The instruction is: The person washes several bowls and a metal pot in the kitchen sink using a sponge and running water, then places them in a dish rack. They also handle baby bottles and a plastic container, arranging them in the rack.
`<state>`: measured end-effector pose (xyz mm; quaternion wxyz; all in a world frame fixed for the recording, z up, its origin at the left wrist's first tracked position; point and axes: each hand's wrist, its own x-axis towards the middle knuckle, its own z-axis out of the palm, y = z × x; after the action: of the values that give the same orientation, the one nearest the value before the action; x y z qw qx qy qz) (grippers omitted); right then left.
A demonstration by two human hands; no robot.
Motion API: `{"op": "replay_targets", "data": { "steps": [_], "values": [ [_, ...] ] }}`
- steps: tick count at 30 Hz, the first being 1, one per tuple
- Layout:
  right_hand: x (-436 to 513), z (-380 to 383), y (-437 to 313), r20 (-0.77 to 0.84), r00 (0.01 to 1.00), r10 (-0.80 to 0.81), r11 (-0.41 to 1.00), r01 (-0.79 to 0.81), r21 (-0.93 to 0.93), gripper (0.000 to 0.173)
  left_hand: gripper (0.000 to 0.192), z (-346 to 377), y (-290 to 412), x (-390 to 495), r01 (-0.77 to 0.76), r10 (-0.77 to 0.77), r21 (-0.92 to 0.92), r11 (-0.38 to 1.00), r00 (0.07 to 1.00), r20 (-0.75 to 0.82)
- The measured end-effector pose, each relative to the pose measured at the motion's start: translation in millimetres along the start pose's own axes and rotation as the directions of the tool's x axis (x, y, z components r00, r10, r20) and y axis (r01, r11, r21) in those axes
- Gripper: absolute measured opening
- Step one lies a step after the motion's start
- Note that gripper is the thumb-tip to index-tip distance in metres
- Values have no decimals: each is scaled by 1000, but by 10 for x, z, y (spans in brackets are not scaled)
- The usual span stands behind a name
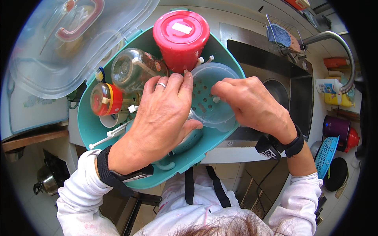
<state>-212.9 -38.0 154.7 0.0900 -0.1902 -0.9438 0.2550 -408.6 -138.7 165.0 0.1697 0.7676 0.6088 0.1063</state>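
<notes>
A turquoise plastic basin [229,134] lies before me, filled with containers. Inside it, my left hand [165,118], wearing a ring, reaches over a rack with white pegs [133,109]. Its fingertips are beside a red lidded canister [180,44], and its thumb stands apart. My right hand [254,103] is at a translucent plastic bowl [220,78], with curled fingers over the bowl and a small white knob below them. Whether either hand grips anything is unclear. Left of the canister lie a clear jar [127,69] and a red-banded jar [107,99].
A large translucent lid [73,73] with a red handle leans at upper left. The metal sink [295,100] and curved faucet [327,35] are at right, with a wire sponge holder [285,34] behind. A blue perforated basket [326,156] stands farther right.
</notes>
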Motion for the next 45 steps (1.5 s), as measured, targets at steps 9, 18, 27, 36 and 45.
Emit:
{"op": "replay_targets", "data": {
  "steps": [9, 18, 27, 36, 45],
  "values": [
    [-15, 55, 29, -82, 997, 12, 998, -6, 69, 27, 89, 39, 18, 0, 5, -5, 16, 1000, 1000, -15],
    [22, 123, 41, -100, 995, -15, 997, 23, 80, 28, 89, 38, 41, -4, -1, 1, -6, 1000, 1000, -30],
    [-38, 49, 17, -41, 999, 11, 999, -9, 45, 27, 87, 57, 34, 3, 9, -7, 28, 1000, 999, -45],
    [-72, -37, -17, 34, 999, -37, 999, 36, 16, 29, 81, -118, 27, -61, -6, 5, -26, 1000, 997, -72],
    [-68, -132, -52, 56, 998, -21, 999, 22, -25, 25, 65, -524, -105, -354, 111, -159, -181, 977, 947, -278]
  ]
}}
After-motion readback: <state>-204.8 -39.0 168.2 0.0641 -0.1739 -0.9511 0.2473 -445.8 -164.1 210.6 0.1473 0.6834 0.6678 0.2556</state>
